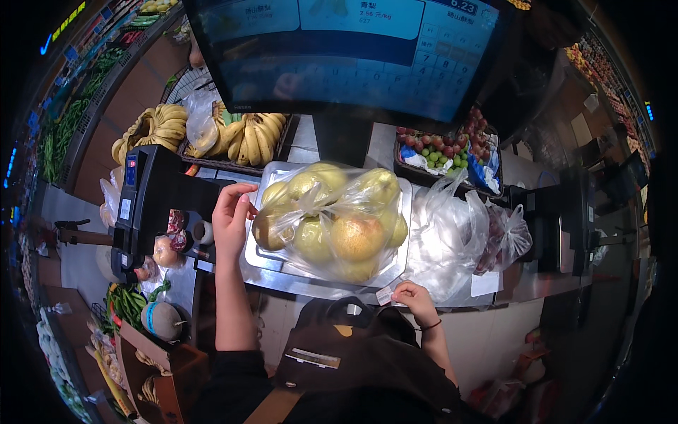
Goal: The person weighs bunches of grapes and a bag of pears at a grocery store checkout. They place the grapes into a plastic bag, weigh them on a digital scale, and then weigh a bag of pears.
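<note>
A clear plastic bag of yellow-green pears [357, 238], gathered near its middle, rests on the metal weighing tray [254, 258] in front of me. At the tray's upper left is my left hand [231, 214], fingers slightly bent and apart, nothing visible in it. Its fingertips are beside the bag; whether they touch it I cannot tell. Between the thumb and fingers of my right hand [417, 303] is a small printed label [384, 295], held by its edge near the counter's front, below the tray's lower right corner.
A large screen [339, 69] stands behind the tray. Bananas [254, 139] sit in a basket behind left, grapes [445, 151] in one behind right. Loose plastic bags [445, 233] lie right of the tray. Black machines [159, 196] flank the counter.
</note>
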